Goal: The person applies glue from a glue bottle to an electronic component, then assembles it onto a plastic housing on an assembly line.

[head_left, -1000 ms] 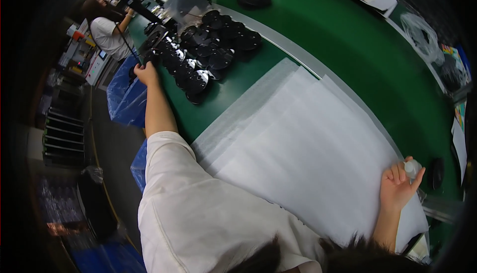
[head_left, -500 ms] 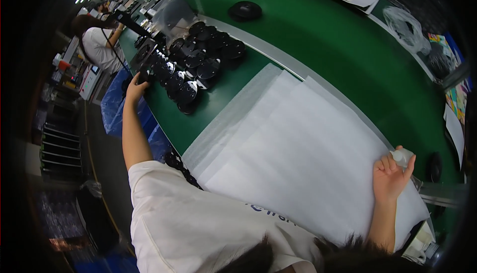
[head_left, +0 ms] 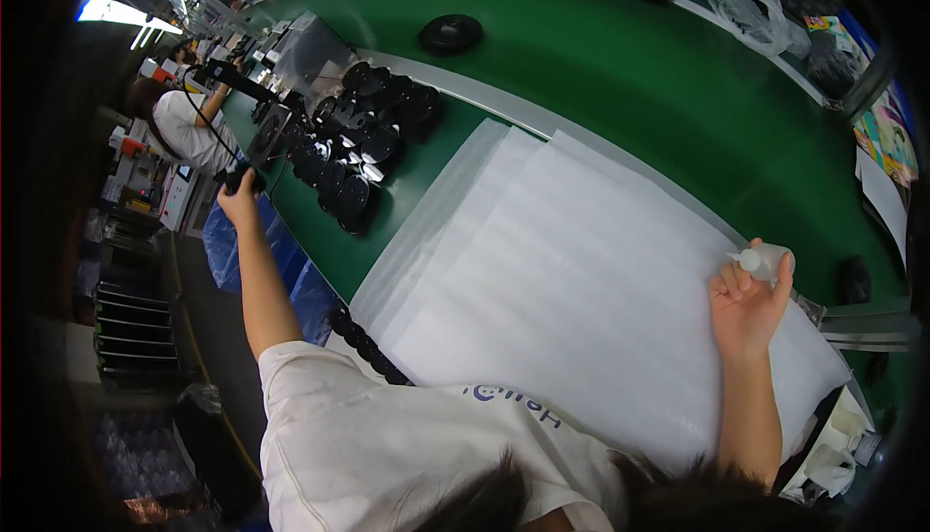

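Right hand [head_left: 748, 301] sits at about four o'clock in the head view, resting on the stack of white foam sheets [head_left: 581, 280]. Its fingers [head_left: 728, 280] are curled closed around a small white squeeze bottle [head_left: 763, 261]. The bottle lies across the top of the fist, nozzle pointing toward nine o'clock, with the thumb hooked over its far end. The knuckles touch the foam, and the bottle body pokes out just above them toward the green belt [head_left: 620, 67].

Over at nine o'clock, the left hand [head_left: 238, 201] is stretched right out past the worktop [head_left: 320, 241] edge. Its fingers are wrapped shut on a small black object [head_left: 240, 179], which stands at the hand's twelve o'clock side, half buried in the grip. What kind of object it is, I cannot tell from here.

Just beside that hand, toward two o'clock, a cluster of black round parts [head_left: 358, 144] is piled on the green surface. One more black disc [head_left: 450, 34] sits alone at twelve o'clock on the belt. A row of small black rings [head_left: 368, 343] runs along the near worktop edge, by the white shirt. Another person in a white shirt [head_left: 184, 125] works farther down the line at ten o'clock.
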A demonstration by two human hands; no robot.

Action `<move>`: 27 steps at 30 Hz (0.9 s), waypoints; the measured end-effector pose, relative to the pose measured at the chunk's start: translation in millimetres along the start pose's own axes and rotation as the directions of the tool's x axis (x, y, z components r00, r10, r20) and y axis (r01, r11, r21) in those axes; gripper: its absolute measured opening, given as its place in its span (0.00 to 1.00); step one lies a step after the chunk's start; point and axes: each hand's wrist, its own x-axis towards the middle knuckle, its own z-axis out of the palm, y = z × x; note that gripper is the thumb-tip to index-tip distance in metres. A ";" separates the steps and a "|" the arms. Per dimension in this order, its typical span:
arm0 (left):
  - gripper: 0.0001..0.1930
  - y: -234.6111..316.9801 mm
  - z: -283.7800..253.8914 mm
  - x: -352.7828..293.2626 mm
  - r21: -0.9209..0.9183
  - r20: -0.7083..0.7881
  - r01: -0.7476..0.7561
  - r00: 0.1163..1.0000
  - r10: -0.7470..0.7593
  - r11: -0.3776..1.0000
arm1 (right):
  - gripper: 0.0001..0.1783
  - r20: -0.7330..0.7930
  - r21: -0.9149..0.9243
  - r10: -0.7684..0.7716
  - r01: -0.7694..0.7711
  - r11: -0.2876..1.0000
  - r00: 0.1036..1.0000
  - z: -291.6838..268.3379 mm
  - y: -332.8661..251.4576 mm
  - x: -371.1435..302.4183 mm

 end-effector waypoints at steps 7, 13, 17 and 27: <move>0.28 163.1 72.2 -137.2 -0.688 0.244 0.025 0.949 0.199 0.725 | 0.21 0.052 -0.029 -0.028 0.030 0.999 0.998 -1.8 1.0 2.1; 0.33 232.4 147.1 -317.1 -0.704 0.705 0.467 0.551 0.447 0.535 | 0.21 0.206 -0.173 -0.136 0.173 0.970 0.969 -1.0 3.0 -1.9; 0.36 231.7 186.2 -384.1 -0.806 0.590 0.339 0.506 0.629 0.484 | 0.23 0.168 -0.208 -0.280 0.311 0.927 0.945 6.9 1.5 -11.6; 0.23 191.5 186.6 -399.0 -0.758 0.554 0.385 -0.045 0.831 0.526 | 0.30 0.713 -0.346 -0.537 0.893 0.289 0.450 29.9 -27.9 -44.5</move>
